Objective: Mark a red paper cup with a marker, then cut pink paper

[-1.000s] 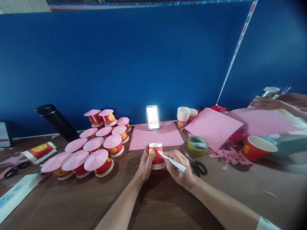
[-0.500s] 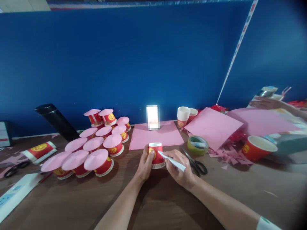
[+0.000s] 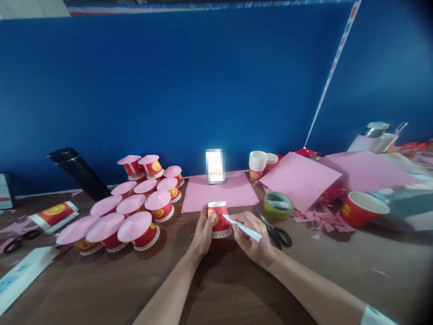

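My left hand is wrapped around the side of a red paper cup that stands upside down on the brown table. The cup has a gold print and a zigzag line along its white lower band. In my right hand is a slim white pen, its narrow end at the cup's right side; whether it touches is hard to tell. Left of the cup stand several upturned red cups with pink paper cone tops. Black-handled scissors lie just right of my right hand.
Behind the cup lies pink paper, with a bright blurred-out patch above it. To the right are a tape roll, pink scraps, a red cup and stacked cups. A black flask leans at left, near a white power strip.
Another person's hand at the far right has gone out of view. My hands, the cup and the pen stay almost the same; the view shifts slightly.
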The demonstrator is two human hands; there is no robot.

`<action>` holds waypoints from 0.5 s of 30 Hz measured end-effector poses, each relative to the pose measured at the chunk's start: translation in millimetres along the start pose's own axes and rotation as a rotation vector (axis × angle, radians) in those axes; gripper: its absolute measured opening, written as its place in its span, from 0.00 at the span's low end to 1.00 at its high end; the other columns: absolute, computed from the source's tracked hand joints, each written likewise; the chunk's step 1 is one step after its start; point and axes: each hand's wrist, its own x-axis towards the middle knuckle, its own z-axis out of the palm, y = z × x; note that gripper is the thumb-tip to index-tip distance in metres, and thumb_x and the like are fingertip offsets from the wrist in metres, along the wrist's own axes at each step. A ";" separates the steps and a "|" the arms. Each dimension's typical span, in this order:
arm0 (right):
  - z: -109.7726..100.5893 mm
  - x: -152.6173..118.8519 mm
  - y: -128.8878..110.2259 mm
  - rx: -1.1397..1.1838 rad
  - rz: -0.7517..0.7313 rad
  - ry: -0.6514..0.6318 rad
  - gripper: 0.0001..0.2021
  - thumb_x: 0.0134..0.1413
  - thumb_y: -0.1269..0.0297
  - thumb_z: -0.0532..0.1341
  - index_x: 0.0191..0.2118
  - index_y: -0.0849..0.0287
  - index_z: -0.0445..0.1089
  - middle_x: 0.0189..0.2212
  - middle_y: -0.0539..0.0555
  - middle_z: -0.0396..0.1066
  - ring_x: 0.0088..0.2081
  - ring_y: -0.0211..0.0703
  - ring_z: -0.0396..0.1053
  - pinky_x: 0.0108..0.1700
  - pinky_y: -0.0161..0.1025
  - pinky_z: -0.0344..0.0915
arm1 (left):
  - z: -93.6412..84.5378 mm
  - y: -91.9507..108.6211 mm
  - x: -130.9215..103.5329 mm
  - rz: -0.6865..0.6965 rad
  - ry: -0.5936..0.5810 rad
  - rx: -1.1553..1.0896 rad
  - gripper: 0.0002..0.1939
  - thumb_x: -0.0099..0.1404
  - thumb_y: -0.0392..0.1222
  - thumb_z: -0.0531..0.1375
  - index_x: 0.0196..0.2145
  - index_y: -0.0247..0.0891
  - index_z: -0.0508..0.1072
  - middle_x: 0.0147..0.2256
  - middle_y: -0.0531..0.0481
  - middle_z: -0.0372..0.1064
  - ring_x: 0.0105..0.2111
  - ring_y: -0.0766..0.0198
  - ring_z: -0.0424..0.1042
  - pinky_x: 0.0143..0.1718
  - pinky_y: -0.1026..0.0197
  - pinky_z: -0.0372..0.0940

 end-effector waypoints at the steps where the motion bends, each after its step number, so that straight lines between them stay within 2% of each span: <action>1: 0.0 -0.2 0.3 0.002 0.002 -0.004 0.07 0.54 0.71 0.54 0.38 0.57 0.66 0.29 0.54 0.71 0.31 0.41 0.69 0.35 0.39 0.67 | 0.1 -0.1 0.1 0.003 -0.004 -0.002 0.18 0.61 0.52 0.51 0.45 0.39 0.62 0.38 0.50 0.67 0.38 0.63 0.66 0.41 0.62 0.60; 11: -1.8 3.0 -7.7 0.014 0.022 0.073 0.06 0.52 0.74 0.55 0.34 0.58 0.67 0.27 0.54 0.71 0.29 0.39 0.68 0.33 0.37 0.67 | -0.6 -7.1 3.3 0.018 -0.005 -0.108 0.19 0.61 0.51 0.51 0.45 0.37 0.64 0.36 0.48 0.68 0.36 0.62 0.67 0.41 0.59 0.61; 15: -2.7 5.1 -11.2 0.000 -0.014 0.059 0.06 0.51 0.74 0.55 0.34 0.58 0.67 0.26 0.54 0.72 0.28 0.40 0.68 0.32 0.38 0.67 | -1.0 -11.4 6.7 -0.009 0.055 -0.158 0.19 0.60 0.51 0.51 0.44 0.36 0.65 0.37 0.47 0.68 0.37 0.61 0.68 0.41 0.59 0.61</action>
